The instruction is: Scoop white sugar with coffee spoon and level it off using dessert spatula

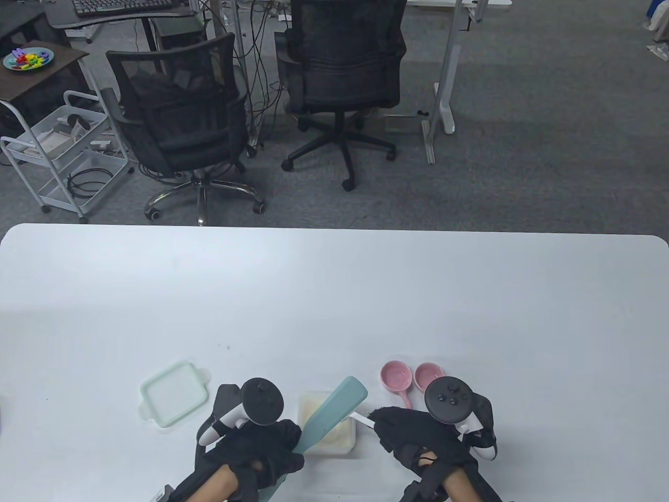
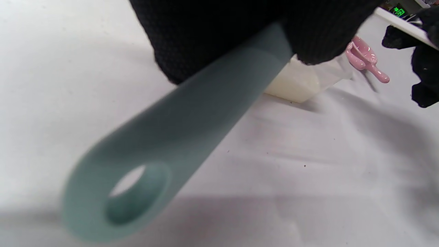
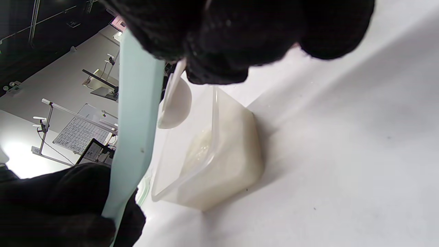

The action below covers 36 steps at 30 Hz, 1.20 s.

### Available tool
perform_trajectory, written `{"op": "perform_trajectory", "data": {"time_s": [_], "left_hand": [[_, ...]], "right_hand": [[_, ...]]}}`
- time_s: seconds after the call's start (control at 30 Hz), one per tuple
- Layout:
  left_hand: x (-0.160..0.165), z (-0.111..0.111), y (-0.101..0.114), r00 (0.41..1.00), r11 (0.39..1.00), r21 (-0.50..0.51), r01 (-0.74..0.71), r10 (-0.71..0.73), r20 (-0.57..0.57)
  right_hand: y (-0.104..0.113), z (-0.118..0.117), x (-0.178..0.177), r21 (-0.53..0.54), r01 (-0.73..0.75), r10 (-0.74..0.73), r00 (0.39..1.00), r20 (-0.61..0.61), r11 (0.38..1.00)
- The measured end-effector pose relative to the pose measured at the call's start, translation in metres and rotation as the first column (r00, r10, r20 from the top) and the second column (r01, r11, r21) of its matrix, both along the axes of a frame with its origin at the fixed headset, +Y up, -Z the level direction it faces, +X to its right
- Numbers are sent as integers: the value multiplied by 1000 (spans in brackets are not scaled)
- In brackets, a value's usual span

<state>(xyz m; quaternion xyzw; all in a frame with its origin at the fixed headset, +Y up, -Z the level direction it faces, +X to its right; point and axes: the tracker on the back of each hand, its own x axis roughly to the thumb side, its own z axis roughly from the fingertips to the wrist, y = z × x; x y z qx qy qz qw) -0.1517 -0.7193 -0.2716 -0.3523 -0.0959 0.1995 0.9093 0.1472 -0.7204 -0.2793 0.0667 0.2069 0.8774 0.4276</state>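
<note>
A clear plastic container of white sugar (image 1: pixel 339 438) (image 3: pixel 219 164) stands on the white table (image 1: pixel 334 303) between my hands. My left hand (image 1: pixel 261 449) grips the handle of a teal dessert spatula (image 1: pixel 334 410) (image 2: pixel 192 116); its blade slants up and right over the container. My right hand (image 1: pixel 418 434) pinches the handle of a white coffee spoon (image 1: pixel 361 418). In the right wrist view the spoon's bowl (image 3: pixel 175 103) hangs above the container, right beside the spatula blade (image 3: pixel 135 120). Whether sugar lies in the bowl is hidden.
The container's pale green lid (image 1: pixel 173 392) lies on the table to the left. Two small pink ceramic dishes (image 1: pixel 413 379) (image 2: pixel 365 58) sit behind my right hand. Office chairs (image 1: pixel 334 68) stand beyond the far table edge.
</note>
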Motion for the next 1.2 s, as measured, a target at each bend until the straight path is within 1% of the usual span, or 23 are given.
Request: {"op": "perform_trajectory", "data": {"time_s": [0.3, 0.5, 0.6, 0.67, 0.87, 0.97, 1.07, 1.2], "left_hand": [[0, 0, -1, 1000, 1000, 0, 25, -25, -6], [-12, -5, 0, 998, 999, 16, 46, -45, -46], [-18, -8, 0, 996, 998, 28, 60, -58, -70], [-20, -10, 0, 996, 999, 19, 46, -44, -82], [-25, -12, -1, 993, 997, 28, 74, -71, -99], [-26, -12, 1, 989, 993, 56, 103, -96, -116], [-28, -12, 4, 981, 983, 111, 148, -131, -142], [-29, -11, 9, 984, 984, 130, 119, -100, -145]], "right_hand": [[-2, 0, 0, -22, 22, -22, 1000, -7, 999], [-1, 0, 3, -34, 54, -54, 999, -1, 998], [-2, 0, 5, -57, 83, -84, 996, -2, 995], [-2, -1, 6, -52, 69, -69, 998, 2, 996], [-2, 0, 7, -59, 59, -59, 998, -6, 997], [-1, 0, 8, -53, 37, -37, 999, -5, 998], [0, 0, 10, -49, 39, -39, 999, -4, 998], [5, 1, 15, -39, 59, -59, 998, -1, 998]]}}
